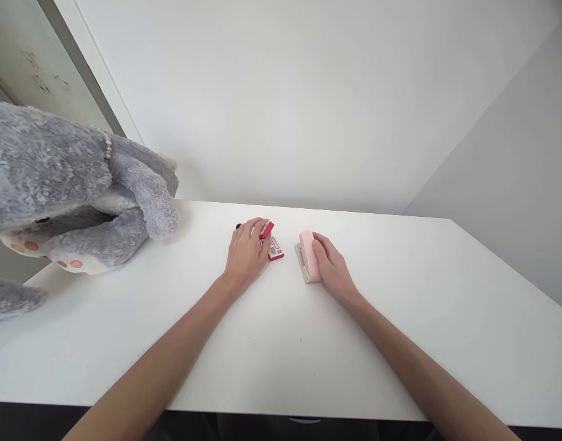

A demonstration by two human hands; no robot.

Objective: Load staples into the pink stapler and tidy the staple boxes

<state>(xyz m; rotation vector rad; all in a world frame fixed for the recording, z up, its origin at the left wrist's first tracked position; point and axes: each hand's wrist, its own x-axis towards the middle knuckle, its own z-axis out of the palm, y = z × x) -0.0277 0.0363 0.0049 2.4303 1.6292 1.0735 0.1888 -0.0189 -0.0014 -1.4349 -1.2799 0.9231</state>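
Note:
My left hand (248, 248) is closed at the middle of the white table, with a small red box (267, 229) between its thumb and fingers. Just below that, a flat red-and-white box with printed labels (276, 250) lies on the table, partly covered by the hand. Whether the two red pieces are joined, I cannot tell. To the right, my right hand (331, 263) grips a pink stapler (310, 257) from its right side. The stapler's pale base shows on its left. A small black object (238, 226) peeks out behind my left hand, mostly hidden.
A large grey plush toy (46, 165) with a bead string rests on the left side of the white table (400, 294). Behind the table rises a white wall (285, 110). The table's front edge runs near my forearms.

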